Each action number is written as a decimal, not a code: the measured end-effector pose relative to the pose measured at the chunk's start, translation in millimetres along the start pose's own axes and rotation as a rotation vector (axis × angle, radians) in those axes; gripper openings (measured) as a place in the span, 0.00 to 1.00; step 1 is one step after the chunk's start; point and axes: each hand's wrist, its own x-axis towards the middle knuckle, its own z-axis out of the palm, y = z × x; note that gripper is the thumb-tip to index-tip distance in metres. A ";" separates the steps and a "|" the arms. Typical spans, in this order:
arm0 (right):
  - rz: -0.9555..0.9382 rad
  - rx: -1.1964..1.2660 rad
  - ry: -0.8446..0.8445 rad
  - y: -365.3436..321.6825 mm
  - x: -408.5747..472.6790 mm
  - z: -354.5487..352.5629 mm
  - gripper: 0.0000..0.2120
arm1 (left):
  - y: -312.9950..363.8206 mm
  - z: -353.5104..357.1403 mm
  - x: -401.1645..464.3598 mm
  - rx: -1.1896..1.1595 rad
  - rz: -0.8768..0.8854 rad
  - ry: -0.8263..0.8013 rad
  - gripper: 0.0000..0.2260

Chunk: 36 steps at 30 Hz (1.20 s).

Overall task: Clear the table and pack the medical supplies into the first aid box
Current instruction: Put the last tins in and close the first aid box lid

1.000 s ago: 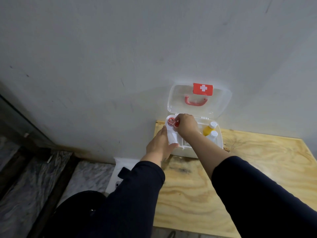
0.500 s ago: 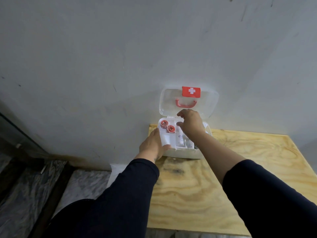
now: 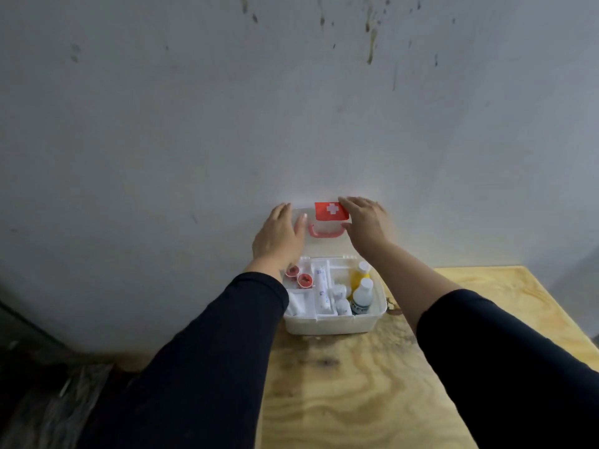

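Head view looks down at a white first aid box [image 3: 330, 324] standing at the back edge of a plywood bench [image 3: 372, 384], hard against a grey wall [image 3: 227, 124]. The box's clear lid [image 3: 327, 246] stands upright against the wall.

At the left, the left hand [image 3: 278, 238] lies with loosely spread fingers on the lid's left edge, the thumb over its front face; nothing is carried in it. Below it, in the box's left compartments, sit two small red-capped items [image 3: 299, 276] and a white folded dressing [image 3: 299, 303]. A white tube [image 3: 322, 291] lies in the middle slot, with rolled bandages [image 3: 342, 299] just right of it. Further right stand a yellow bottle [image 3: 358, 277] and a white bottle [image 3: 363, 298], side by side in the large compartment.

Above, the red cross label [image 3: 331, 210] and the red handle [image 3: 325, 231] show between the hands. The right hand [image 3: 366, 226] curls over the lid's upper right part, fingertips beside the label, thumb under; it, too, carries nothing.

Judging by this, packing is essentially done: no loose supply shows on the visible bench. What looks left is swinging the lid down and latching it. Whether anything lies outside the view cannot be told.
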 end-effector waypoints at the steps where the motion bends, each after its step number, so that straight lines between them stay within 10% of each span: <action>1: -0.013 -0.007 0.014 0.9 -2.3 1.4 0.23 | 0.5 2.0 -1.6 -0.003 -0.005 0.015 0.26; 11: -0.176 -0.053 0.151 2.8 -69.6 -12.9 0.19 | -1.7 11.3 -35.7 0.080 0.025 0.128 0.23; 36: -0.192 -0.101 -0.209 20.9 -169.7 37.1 0.28 | -28.5 74.7 -110.5 0.374 0.159 -0.123 0.30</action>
